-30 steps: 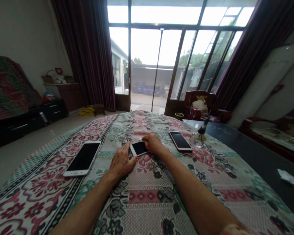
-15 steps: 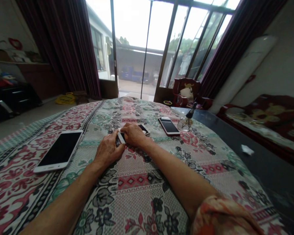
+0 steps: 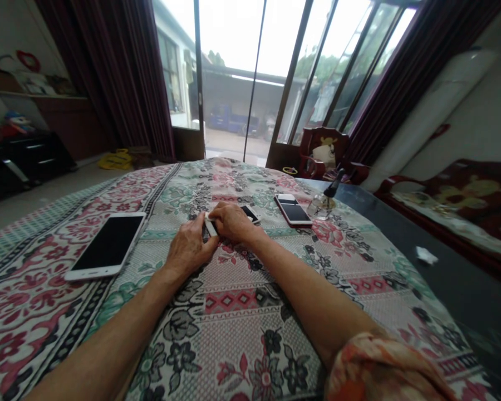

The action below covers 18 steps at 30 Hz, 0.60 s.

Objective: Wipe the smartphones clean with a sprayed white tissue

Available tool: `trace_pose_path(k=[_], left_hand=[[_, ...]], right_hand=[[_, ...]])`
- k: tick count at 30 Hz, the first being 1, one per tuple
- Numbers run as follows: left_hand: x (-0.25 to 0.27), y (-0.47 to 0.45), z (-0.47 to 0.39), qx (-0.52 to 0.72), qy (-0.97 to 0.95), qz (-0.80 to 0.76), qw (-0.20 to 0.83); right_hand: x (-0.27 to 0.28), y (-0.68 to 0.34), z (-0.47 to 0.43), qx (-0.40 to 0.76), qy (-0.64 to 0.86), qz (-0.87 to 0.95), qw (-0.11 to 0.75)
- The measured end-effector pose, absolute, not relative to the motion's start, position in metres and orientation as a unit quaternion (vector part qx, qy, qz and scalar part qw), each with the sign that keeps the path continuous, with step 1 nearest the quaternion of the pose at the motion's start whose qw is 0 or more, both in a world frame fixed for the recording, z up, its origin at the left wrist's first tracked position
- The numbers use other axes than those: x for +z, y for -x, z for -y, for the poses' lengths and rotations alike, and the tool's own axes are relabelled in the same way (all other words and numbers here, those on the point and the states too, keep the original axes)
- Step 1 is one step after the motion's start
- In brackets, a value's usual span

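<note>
My left hand [image 3: 191,245] grips the near left end of a smartphone [image 3: 211,228] with a white edge, thumb on one side and fingers on the other. Over its middle lies my right hand [image 3: 234,221], fingers bent and pressed down, with a bit of white material showing at the fingertips. That hand hides most of the phone, and a dark screen part with a white rim shows beyond it. To the left rests a larger white phone [image 3: 108,245], its screen dark. Another phone [image 3: 293,210] with a red edge lies to the right.
A patterned cloth [image 3: 234,345] covers the table. Beside the red-edged phone stands a clear bottle [image 3: 322,205] with a black top. A crumpled white paper [image 3: 426,255] lies on the dark surface at right. Carved wooden seats stand beyond, and glass doors are ahead.
The whole view has shifted a little, so things appear slightly higher and further right. Both hands stay at the phone, with the right fingers moved only slightly, if at all.
</note>
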<state>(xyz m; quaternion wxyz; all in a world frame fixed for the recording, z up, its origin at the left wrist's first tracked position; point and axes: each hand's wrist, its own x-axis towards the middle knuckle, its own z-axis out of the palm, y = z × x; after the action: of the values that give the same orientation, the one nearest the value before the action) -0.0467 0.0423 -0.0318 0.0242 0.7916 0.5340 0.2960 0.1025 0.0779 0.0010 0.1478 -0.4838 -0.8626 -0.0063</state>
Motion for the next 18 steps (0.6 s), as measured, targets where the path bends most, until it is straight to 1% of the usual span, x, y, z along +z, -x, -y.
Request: trace_pose_path(k=[4, 10, 13, 18], left_hand=[[-0.033, 0.047, -0.045, 0.274, -0.793, -0.543, 0.023], [-0.034, 0.047, -0.045, 0.277, -0.789, -0.546, 0.036], [-0.034, 0.046, -0.045, 0.278, -0.787, -0.548, 0.049], [-0.027, 0.047, -0.048, 0.259, -0.796, -0.544, 0.064]], right_hand=[[0.003, -0.123, -0.085, -0.006, 0.544, 0.824, 0.158], [0.002, -0.148, -0.087, -0.047, 0.637, 0.753, 0.160], [0.001, -0.139, -0.083, -0.065, 0.617, 0.767, 0.166], [-0.001, -0.112, -0.073, -0.068, 0.539, 0.825, 0.156]])
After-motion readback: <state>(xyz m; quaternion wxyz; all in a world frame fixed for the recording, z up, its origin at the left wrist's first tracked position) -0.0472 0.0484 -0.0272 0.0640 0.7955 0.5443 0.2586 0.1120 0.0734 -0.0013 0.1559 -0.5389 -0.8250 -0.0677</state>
